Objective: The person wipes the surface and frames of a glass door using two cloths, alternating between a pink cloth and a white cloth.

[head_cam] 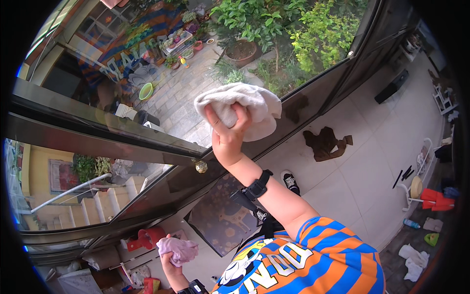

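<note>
My right hand point(229, 136) is raised at the middle of the view, its fingers closed on a folded white cloth point(253, 106) in front of the large glass pane point(183, 92) of a dark-framed door or window. Whether the cloth touches the glass, I cannot tell. Low at the left, my left hand point(172, 266) grips a bunched pink-lilac cloth point(178, 251). A round faceted knob point(201, 167) sits on the dark frame between the panes.
A dark brown cloth point(325, 143) lies on the pale tiled floor. A patterned mat point(224, 217) is by my feet, and a red plastic container point(151, 237) stands near my left hand. Past the glass are potted plants and paving. A white rack point(405, 193) stands at right.
</note>
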Motion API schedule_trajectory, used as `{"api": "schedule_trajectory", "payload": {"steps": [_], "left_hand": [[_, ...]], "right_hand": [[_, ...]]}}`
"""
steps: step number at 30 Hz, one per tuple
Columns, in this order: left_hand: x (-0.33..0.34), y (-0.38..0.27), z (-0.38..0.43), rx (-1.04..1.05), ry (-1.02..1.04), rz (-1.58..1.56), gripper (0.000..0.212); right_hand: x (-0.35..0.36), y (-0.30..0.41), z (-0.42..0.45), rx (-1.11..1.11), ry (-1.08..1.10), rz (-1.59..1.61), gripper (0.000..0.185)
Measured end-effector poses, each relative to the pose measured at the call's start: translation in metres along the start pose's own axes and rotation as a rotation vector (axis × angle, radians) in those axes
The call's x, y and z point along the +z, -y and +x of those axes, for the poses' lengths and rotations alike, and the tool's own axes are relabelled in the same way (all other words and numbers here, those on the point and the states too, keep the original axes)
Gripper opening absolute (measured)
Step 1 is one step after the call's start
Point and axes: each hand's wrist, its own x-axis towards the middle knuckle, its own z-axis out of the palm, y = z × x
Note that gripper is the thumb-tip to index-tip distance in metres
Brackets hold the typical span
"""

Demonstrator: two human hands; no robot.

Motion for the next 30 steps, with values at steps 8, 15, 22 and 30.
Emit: {"api": "schedule_trajectory", "payload": {"steps": [8,15,22,30], "left_hand": [[0.029,-0.006,0.011,-0.037,-0.009,-0.068,0.068],[0.034,0.002,0.018,-0.050,0.009,-0.002,0.067],[0.018,0.006,0.005,-0.023,0.016,0.054,0.068],[-0.004,0.011,-0.011,-0.050,-0.109,-0.050,0.064]], "right_hand": [[-0.002,-0.022,-0.035,-0.452,0.270,0.030,0.042],[-0.069,-0.172,0.093,-0.150,-0.084,-0.293,0.049],[-0.079,-0.272,0.149,0.267,-0.406,-0.223,0.059],[0.000,-0.088,-0.016,0.326,-0.105,-0.056,0.066]]}}
